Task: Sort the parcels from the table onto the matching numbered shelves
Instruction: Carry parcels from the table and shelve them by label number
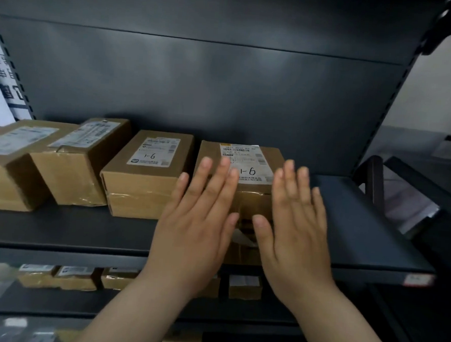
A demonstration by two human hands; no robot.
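A parcel (249,156) marked 1-6 is seen set on the dark shelf (360,232) at the centre of the frame, just beside a second parcel (150,166) with the same mark. Two more boxes (72,161) are lined up toward the left edge. This parcel's placing is judged as good as done. What is left cannot be told, as the table is out of view. The left hand (197,222) and right hand (295,228) are held flat before the parcel's near face, fingers straight and slightly spread, thumbs nearly meeting. Nothing is gripped; whether the parcel is touched cannot be told.
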